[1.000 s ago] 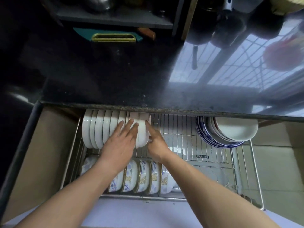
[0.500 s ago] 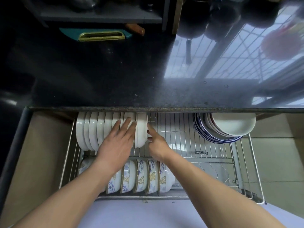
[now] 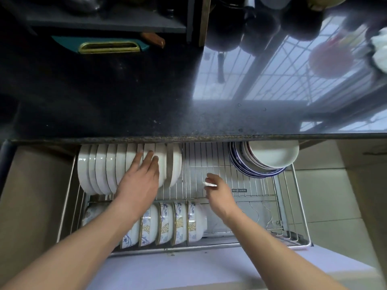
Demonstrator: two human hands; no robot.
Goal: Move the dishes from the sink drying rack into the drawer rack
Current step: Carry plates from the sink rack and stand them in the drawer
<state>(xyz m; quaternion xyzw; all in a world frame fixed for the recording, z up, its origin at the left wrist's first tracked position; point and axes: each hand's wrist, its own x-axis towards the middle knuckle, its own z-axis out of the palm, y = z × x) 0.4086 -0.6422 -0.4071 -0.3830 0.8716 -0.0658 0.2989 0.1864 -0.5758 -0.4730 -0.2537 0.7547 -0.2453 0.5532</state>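
Head view, looking straight down into an open drawer rack (image 3: 297, 208) of wire, pulled out from under a dark speckled countertop (image 3: 146, 101).

Along the rack's back edge, toward its left corner: a row of white plates (image 3: 100, 166) standing on edge, packed close. Last in the row, at its right end, one more white plate (image 3: 174, 164), upright and slotted beside the others. Along the front edge, left half: a row of patterned bowls (image 3: 178, 222) on their sides, blue floral and gold trim. In the back right corner: a leaning stack of bowls and plates (image 3: 272, 158), white on top, blue-rimmed beneath. Bare wire between the plate row and that stack, and across the front right part of the rack.

Left hand (image 3: 139, 183) laid flat against the plate row, fingers straight and together, pressing on the plates, not gripping. Right hand (image 3: 217, 191) clear of the plates, over bare wire near the rack's middle, fingers loosely curled, apparently holding nothing; a pale glint at the fingertips, too small to identify.

Sink drying rack out of sight, so number of dishes left unknown. Judged from the layout: well along, many dishes already stowed, latest plate seated, room remaining for more. Likely next: back to the sink for another dish.
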